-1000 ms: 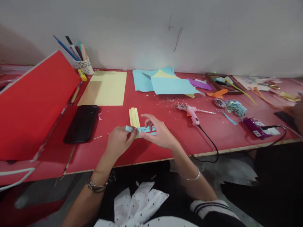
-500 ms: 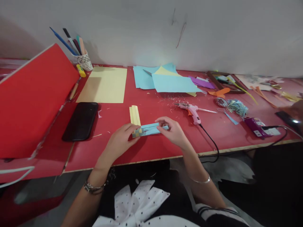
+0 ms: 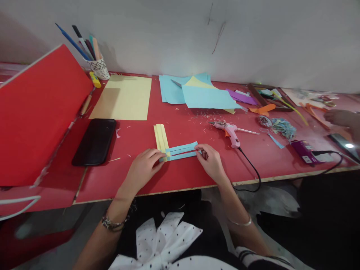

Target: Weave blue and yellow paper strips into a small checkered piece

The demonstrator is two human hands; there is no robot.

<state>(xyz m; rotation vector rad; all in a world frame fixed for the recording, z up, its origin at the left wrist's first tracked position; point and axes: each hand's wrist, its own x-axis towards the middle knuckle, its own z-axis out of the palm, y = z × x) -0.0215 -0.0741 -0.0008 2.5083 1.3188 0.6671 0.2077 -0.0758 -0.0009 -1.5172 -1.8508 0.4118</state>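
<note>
Beyond the blue strips (image 3: 181,147), gripped at either end by the left hand (image 3: 144,165) and right hand (image 3: 212,162), the red surface (image 3: 180,175) is met by a grey wall (image 3: 157,37).

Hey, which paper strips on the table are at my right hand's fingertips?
The light blue strips, running sideways to your right hand. The yellow strips instead point toward the wall, meeting them near your left hand.
</note>
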